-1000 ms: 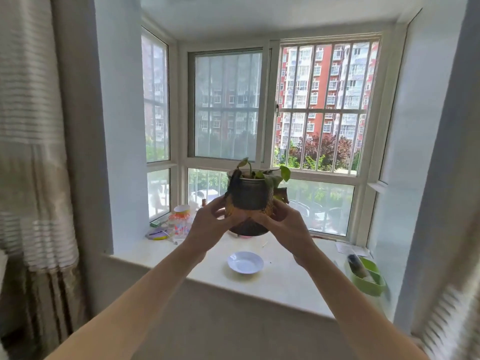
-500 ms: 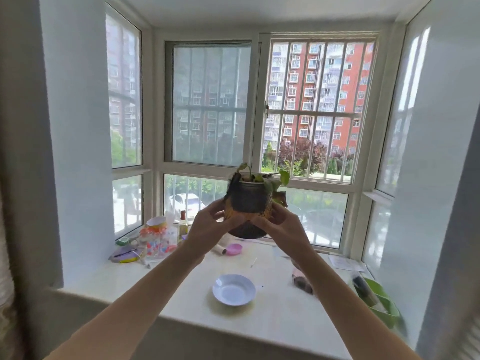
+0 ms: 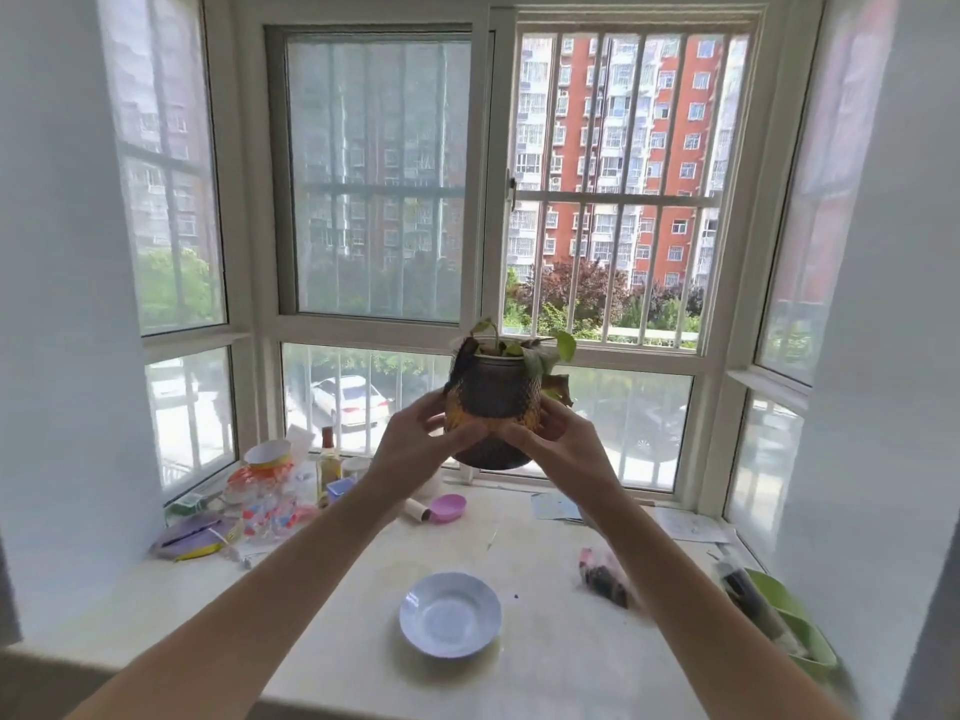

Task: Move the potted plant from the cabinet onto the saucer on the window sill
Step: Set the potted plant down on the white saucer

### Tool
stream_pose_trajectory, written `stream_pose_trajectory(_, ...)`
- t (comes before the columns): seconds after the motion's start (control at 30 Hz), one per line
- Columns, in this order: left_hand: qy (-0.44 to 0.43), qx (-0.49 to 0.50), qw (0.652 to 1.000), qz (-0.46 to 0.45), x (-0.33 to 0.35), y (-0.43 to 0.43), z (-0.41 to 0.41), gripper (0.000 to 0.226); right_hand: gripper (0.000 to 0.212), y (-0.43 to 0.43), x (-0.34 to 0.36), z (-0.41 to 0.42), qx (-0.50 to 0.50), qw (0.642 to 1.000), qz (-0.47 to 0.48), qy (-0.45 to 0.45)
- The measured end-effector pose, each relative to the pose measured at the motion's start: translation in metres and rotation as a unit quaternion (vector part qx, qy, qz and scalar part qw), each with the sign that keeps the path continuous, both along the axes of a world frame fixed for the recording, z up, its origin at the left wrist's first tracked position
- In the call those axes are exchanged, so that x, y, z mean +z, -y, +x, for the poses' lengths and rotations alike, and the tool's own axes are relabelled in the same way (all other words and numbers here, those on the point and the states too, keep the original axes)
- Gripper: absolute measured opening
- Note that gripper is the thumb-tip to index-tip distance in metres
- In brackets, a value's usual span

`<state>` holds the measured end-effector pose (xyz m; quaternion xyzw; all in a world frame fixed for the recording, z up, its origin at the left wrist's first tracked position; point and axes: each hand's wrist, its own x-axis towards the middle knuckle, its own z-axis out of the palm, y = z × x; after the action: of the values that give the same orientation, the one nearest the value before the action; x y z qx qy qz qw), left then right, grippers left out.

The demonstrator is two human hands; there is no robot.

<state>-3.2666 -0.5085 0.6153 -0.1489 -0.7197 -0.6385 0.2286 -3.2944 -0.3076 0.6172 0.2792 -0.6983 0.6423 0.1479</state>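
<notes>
I hold a potted plant (image 3: 493,392) up in the air in front of the window, a dark round pot with a netted amber surface and a few green and wilted leaves. My left hand (image 3: 415,439) grips its left side and my right hand (image 3: 556,441) grips its right side, thumbs meeting at the front. A white saucer (image 3: 450,614) lies empty on the pale window sill (image 3: 322,605), below the pot and nearer to me.
Clutter fills the sill's back left: a plastic jar (image 3: 265,485), a small bottle (image 3: 328,462), a purple pouch (image 3: 192,532) and a pink cap (image 3: 448,507). A dark packet (image 3: 605,574) lies right of the saucer. A green tray (image 3: 784,615) sits at the far right. Papers (image 3: 691,527) lie near the window.
I have stepped closer to the window with the pot held in both hands. The sill and saucer now lie nearer and lower in view; the curtains have left the frame.
</notes>
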Motion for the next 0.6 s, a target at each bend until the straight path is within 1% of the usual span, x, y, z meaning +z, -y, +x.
stream_pose_trajectory(0.17, 0.008, 0.009, 1.0, -0.006, -0.003, 0.0, -0.037, 0.045, 0.055, 0.0, -0.002, -0.041, 0.018, 1.0, -0.006, 0.003)
stream_pose_trajectory(0.4, 0.011, 0.014, 1.0, -0.009, -0.001, -0.006, -0.086, 0.036, 0.047, -0.005, -0.001, -0.094, 0.048, 0.999, -0.005, 0.0)
stream_pose_trajectory(0.6, 0.025, 0.028, 0.999, 0.001, -0.014, -0.003, -0.116, 0.044, 0.044, -0.002, -0.013, -0.127, 0.054, 0.998, -0.006, 0.008)
